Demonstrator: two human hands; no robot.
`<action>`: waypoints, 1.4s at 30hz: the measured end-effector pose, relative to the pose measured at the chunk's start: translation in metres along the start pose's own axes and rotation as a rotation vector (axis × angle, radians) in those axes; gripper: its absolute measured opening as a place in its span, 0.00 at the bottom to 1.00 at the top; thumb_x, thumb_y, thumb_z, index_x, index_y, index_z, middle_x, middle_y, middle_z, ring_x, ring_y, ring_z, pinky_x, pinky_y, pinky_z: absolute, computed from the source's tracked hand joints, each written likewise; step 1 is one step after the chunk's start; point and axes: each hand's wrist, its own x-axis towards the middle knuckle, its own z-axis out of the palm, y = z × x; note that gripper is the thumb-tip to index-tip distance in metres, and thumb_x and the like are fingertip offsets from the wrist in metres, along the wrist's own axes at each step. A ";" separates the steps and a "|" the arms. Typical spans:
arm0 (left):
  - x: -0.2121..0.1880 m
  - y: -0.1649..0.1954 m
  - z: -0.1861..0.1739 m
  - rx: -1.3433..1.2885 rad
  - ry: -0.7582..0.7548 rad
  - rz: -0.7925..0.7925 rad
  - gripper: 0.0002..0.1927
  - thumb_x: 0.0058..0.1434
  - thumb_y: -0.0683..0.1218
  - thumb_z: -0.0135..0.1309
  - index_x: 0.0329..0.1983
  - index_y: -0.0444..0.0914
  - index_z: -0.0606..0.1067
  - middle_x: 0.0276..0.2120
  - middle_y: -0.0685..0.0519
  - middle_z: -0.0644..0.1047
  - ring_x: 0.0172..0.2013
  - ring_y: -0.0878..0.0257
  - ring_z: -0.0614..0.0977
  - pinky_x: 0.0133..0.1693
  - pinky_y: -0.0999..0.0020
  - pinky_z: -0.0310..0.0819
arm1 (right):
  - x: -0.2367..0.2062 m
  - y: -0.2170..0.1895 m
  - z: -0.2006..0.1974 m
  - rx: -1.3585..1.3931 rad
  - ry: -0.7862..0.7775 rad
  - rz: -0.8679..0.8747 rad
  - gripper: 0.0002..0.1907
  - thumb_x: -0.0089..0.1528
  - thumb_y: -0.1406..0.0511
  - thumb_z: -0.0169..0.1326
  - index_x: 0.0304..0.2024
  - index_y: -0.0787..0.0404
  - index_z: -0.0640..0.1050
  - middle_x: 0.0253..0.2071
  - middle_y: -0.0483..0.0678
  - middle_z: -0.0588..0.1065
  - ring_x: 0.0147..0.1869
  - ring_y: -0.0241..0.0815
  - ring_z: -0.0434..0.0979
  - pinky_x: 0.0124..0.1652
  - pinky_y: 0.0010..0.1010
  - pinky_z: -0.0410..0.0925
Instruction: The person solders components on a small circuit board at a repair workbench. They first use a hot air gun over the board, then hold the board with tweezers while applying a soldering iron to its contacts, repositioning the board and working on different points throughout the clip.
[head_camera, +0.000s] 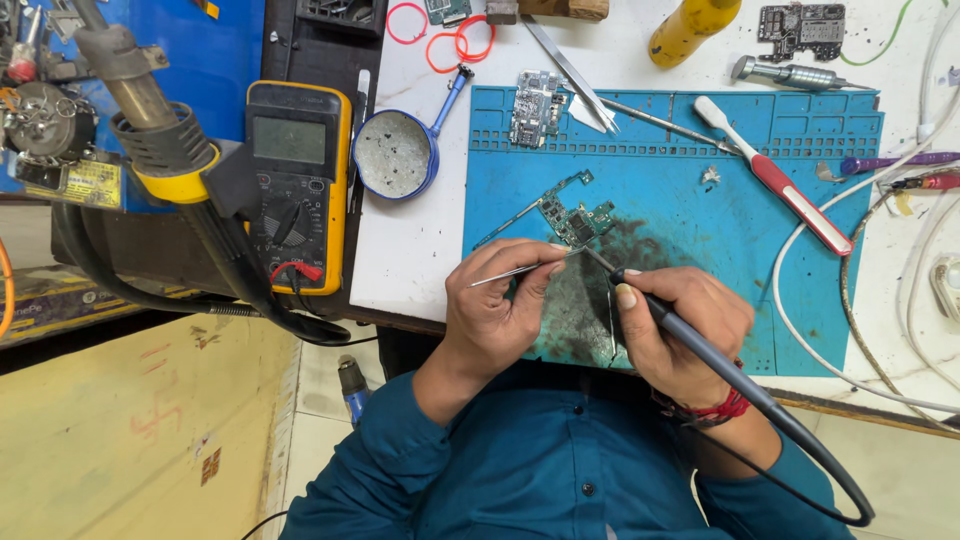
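Observation:
A small green circuit board (575, 212) lies on the blue work mat (700, 230). My left hand (500, 305) pinches a thin strand of solder wire (505, 273) whose end reaches toward the board's near edge. My right hand (680, 330) grips a black soldering iron (690, 335). Its metal tip (598, 260) points at the same edge of the board, meeting the wire there. The iron's black cable trails off to the lower right.
A second circuit board (537, 107), tweezers (573, 72) and a red-handled brush (790, 195) lie on the mat's far side. A yellow multimeter (295, 180), a round blue tin (395, 155) and a hot-air gun (150, 120) stand at the left. White cables (850, 260) loop at the right.

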 end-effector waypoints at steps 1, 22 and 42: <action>0.000 0.000 0.000 -0.003 -0.006 -0.004 0.07 0.64 0.36 0.62 0.44 0.37 0.79 0.39 0.50 0.82 0.41 0.58 0.86 0.43 0.69 0.81 | 0.001 0.000 0.000 0.006 -0.001 -0.002 0.07 0.64 0.71 0.63 0.38 0.67 0.76 0.35 0.54 0.79 0.35 0.48 0.81 0.34 0.30 0.70; -0.003 -0.002 0.001 -0.027 0.022 -0.061 0.07 0.66 0.36 0.61 0.46 0.36 0.79 0.40 0.49 0.82 0.39 0.60 0.86 0.42 0.70 0.81 | 0.002 -0.001 0.000 0.004 -0.009 -0.012 0.06 0.62 0.72 0.62 0.37 0.66 0.76 0.34 0.53 0.79 0.34 0.48 0.81 0.33 0.31 0.70; -0.005 -0.002 0.002 -0.055 0.027 -0.079 0.06 0.67 0.36 0.60 0.47 0.35 0.78 0.40 0.49 0.82 0.39 0.62 0.85 0.42 0.71 0.81 | 0.001 -0.004 -0.001 -0.008 -0.026 -0.014 0.06 0.62 0.72 0.63 0.37 0.66 0.77 0.35 0.53 0.80 0.34 0.48 0.81 0.33 0.30 0.70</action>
